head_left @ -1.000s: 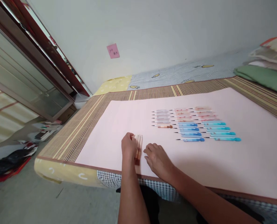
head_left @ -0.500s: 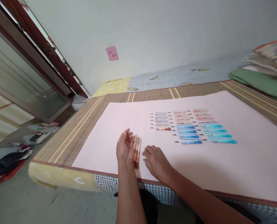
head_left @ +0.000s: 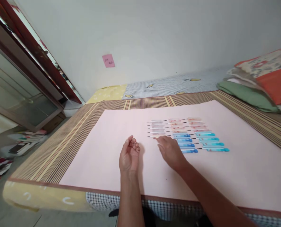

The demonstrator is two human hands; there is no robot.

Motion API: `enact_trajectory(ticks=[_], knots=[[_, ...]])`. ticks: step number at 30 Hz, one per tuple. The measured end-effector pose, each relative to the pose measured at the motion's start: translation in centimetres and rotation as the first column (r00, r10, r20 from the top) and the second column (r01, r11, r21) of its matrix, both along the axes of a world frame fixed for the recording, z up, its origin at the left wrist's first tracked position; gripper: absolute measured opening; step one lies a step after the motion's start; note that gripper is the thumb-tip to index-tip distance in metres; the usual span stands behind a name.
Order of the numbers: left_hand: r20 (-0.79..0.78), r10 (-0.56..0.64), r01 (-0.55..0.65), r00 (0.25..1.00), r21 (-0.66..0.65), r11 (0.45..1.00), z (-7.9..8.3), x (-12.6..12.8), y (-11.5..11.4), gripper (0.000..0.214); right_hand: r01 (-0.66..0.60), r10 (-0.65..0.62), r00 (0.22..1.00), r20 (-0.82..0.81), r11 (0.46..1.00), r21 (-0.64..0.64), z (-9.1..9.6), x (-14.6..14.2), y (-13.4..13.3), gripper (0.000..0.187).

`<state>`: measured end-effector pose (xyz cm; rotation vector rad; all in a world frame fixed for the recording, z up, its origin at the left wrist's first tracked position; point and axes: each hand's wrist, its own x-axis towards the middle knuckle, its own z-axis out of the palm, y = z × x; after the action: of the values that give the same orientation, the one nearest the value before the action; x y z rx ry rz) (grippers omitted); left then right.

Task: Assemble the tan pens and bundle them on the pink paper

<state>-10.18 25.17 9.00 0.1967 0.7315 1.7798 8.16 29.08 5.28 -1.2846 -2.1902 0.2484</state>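
My right hand (head_left: 170,152) reaches over the pale pink sheet (head_left: 90,151), its fingers drawn together on a brown pen (head_left: 155,137). Only that pen's thin dark tip and a bit of its barrel show; the hand covers the rest. Palm up and loosely curled, my left hand (head_left: 130,154) is to the left, with nothing visible between its parted thumb and fingers. Grey pens (head_left: 157,125) lie in a column just beyond the right hand. Beside them are pinkish pens (head_left: 175,124), blue pens (head_left: 189,151) and turquoise pens (head_left: 217,149), all with tips pointing left.
The sheet lies on a striped mat (head_left: 45,151) over a bed. Folded green cloth (head_left: 246,93) and a red patterned cushion (head_left: 279,82) are stacked at the right. A pink note (head_left: 108,60) sticks to the wall, and a sliding door (head_left: 29,82) stands at left.
My right hand has moved forward onto the brown pen. The three brown pens beside my left hand are no longer visible. The view has shifted slightly right and up.
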Motion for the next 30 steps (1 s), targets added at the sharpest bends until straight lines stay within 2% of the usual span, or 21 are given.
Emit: enact_trajectory(ticks=[3, 6, 11, 18, 23, 30], knots=[[0.024, -0.005, 0.005, 1.0, -0.027, 1.0, -0.2, 0.0, 0.1, 0.017, 0.077, -0.078, 0.995, 0.063, 0.997, 0.015, -0.5, 1.3, 2.3, 0.032], [0.022, -0.02, 0.021, 1.0, -0.033, 0.999, -0.3, 0.2, 0.2, 0.019, 0.098, -0.097, 0.987, 0.125, 0.995, -0.001, -1.2, 1.5, 3.2, 0.034], [0.008, -0.063, 0.063, 0.998, -0.04, 0.997, -0.5, 0.9, 0.2, 0.018, 0.1, -0.098, 0.983, 0.152, 0.995, -0.006, -1.9, 1.2, 3.4, 0.032], [-0.002, -0.08, 0.08, 0.997, -0.074, 0.994, -0.7, 1.7, 0.2, 0.02, 0.129, -0.133, 0.99, 0.055, 0.99, 0.064, -1.8, 1.6, 3.8, 0.027], [-0.002, -0.079, 0.078, 0.997, -0.09, 0.993, -0.8, 1.9, 0.2, 0.016, 0.111, -0.111, 0.984, 0.137, 0.994, 0.011, -2.3, 1.3, 3.8, 0.027], [-0.032, -0.08, 0.077, 0.996, -0.086, 0.993, -0.7, 2.1, 0.2, 0.018, 0.096, -0.094, 0.989, 0.111, 0.995, -0.012, -2.1, 1.2, 3.3, 0.022]])
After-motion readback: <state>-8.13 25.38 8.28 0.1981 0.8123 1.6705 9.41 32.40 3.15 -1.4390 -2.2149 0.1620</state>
